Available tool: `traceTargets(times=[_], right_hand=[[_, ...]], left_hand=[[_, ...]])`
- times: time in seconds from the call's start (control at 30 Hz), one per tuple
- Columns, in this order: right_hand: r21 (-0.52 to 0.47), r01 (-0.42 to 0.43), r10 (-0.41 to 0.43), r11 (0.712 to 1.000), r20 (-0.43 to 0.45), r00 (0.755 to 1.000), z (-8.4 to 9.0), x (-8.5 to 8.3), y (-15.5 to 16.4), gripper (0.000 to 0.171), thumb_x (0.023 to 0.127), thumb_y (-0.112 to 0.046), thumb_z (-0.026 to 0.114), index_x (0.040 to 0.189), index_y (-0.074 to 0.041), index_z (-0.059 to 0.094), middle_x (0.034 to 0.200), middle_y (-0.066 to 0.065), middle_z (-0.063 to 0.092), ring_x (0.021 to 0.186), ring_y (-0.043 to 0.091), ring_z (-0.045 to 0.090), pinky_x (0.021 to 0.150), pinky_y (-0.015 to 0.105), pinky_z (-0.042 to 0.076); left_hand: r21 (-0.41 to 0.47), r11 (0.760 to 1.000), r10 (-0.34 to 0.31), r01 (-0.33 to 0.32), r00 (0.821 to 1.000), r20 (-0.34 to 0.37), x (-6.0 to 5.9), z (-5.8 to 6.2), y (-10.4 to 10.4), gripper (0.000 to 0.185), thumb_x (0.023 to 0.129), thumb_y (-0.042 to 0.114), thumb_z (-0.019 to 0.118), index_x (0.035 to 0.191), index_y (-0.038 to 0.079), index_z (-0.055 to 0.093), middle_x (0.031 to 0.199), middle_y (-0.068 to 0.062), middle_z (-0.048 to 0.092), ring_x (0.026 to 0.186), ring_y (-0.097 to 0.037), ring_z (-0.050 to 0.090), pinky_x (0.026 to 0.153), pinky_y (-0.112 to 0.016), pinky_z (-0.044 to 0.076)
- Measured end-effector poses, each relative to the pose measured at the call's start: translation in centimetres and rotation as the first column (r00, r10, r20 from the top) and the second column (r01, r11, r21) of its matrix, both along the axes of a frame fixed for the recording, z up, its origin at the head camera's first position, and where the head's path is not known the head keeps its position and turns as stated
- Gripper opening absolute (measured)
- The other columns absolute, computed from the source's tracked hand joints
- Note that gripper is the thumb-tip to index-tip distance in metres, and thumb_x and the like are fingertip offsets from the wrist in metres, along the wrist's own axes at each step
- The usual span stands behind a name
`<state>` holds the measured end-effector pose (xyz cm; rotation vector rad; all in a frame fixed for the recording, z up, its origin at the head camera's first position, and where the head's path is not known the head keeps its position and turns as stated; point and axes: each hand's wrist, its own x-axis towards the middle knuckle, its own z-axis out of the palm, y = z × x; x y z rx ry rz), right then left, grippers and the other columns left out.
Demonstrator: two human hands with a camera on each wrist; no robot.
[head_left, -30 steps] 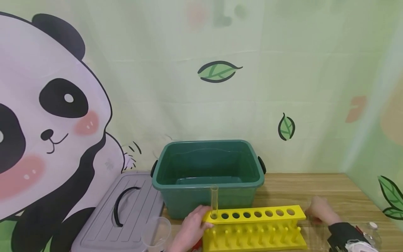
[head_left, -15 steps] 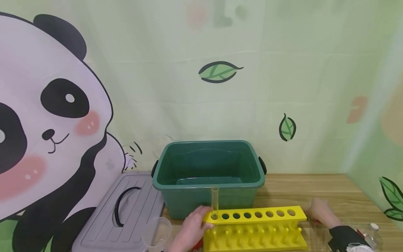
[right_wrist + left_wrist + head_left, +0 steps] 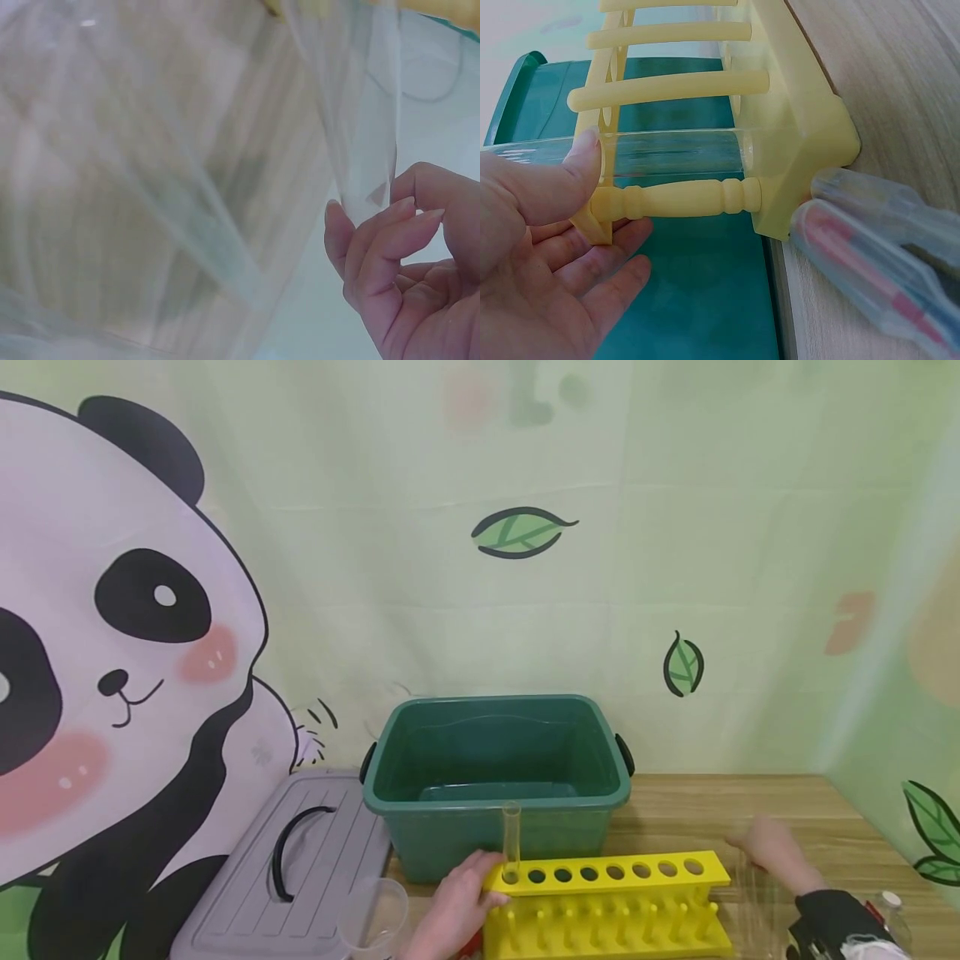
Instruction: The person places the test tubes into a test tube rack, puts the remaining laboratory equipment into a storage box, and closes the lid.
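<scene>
Left hand (image 3: pixel 456 906) at lower centre of the head view, set against the left end of the yellow test-tube rack (image 3: pixel 607 902). In the left wrist view, thumb (image 3: pixel 577 169) pressed on the rack's upper edge beside the clear test tube (image 3: pixel 667 154); remaining fingers (image 3: pixel 592 277) loosely extended below the rack — not wrapped round anything. Test tube (image 3: pixel 511 842) upright in the leftmost hole of the rack, just in front of the green tub (image 3: pixel 495 777).

Right hand (image 3: pixel 772 852) at lower right of the head view, just right of the rack's right end, above the wooden table (image 3: pixel 750 810). In the right wrist view, fingers (image 3: pixel 390 247) curled, fingertips close against a clear, thin-walled transparent item (image 3: pixel 360 150) — grip or mere contact cannot be told.

Grey lid (image 3: pixel 292 868) with black handle at lower left, touching the tub's left side. Clear cup (image 3: pixel 372 914) just left of the left hand. Plastic-wrapped droppers (image 3: pixel 870 255) on the table at lower right of the left wrist view, beside the rack's base.
</scene>
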<state>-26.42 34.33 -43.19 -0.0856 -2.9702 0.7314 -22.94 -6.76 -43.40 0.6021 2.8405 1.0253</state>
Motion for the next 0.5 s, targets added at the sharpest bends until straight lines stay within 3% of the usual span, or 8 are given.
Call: traceTargets(times=[0.5], right_hand=[[0.003,0.033,-0.032,0.999,-0.050,0.998,4.7,0.8,-0.6,0.041,0.087,-0.021,0.055,0.050,-0.004,0.047,0.045,0.001,0.047,0.043,0.015,0.042,0.044,0.029,0.034]], left_hand=[[-0.001,1.000,-0.004,0.004,1.000,-0.019,0.0,-0.1,0.0,0.038,0.081,0.016,0.067,0.115,0.006,0.055,0.108,-0.004,0.053,0.088,-0.019,0.050,0.084,-0.042,0.043]])
